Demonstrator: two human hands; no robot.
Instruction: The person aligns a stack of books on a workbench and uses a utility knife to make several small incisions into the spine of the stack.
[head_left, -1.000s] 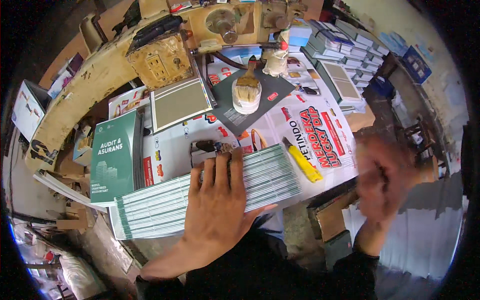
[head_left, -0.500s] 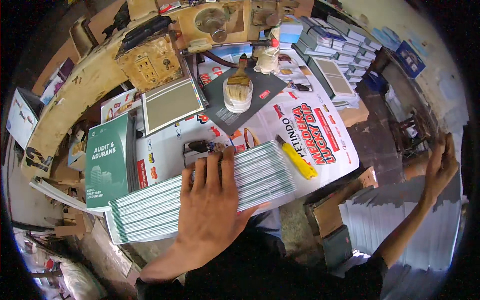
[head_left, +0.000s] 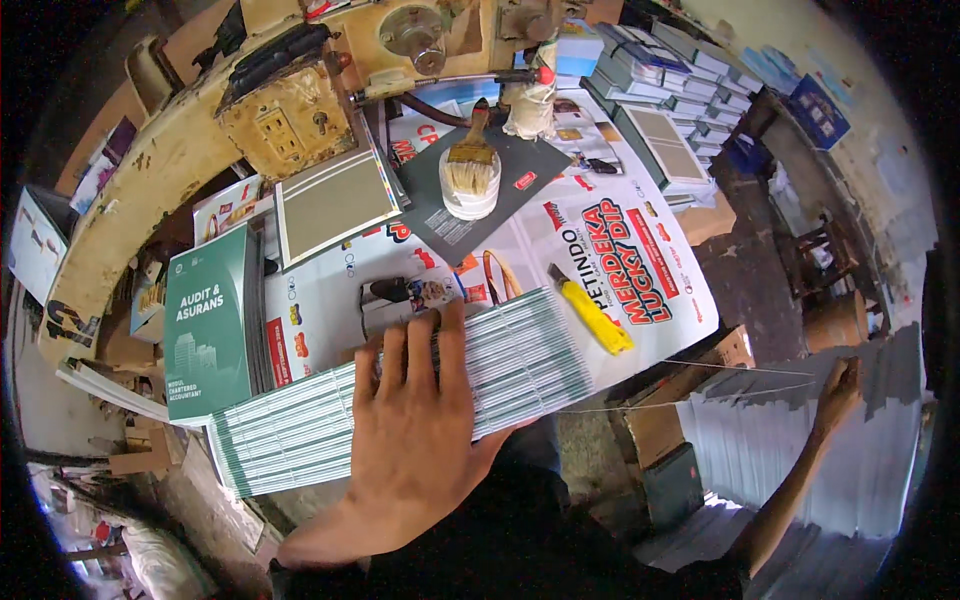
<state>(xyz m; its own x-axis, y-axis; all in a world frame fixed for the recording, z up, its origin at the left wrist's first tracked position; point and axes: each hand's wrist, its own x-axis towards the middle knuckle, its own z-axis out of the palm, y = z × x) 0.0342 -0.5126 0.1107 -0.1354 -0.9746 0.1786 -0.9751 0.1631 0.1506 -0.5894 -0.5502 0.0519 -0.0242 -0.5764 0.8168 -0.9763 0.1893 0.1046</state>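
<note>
Booklet stack [head_left: 525, 350], white with green stripes, left hand [head_left: 412, 430] clasped over it, right hand [head_left: 840, 392] tight on thread [head_left: 740, 367]

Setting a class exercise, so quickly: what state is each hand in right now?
Left hand: closed over the white-and-green paper stack, holding it.
Right hand: closed, apparently holding the thin white thread.

Head camera, fisheye | is looking down from above the near side of the booklet stack [head_left: 515, 355] | is facing forward across it | is sitting close | is taking in machine [head_left: 415, 38] beyond it, floor [head_left: 757, 270] right of it
</note>
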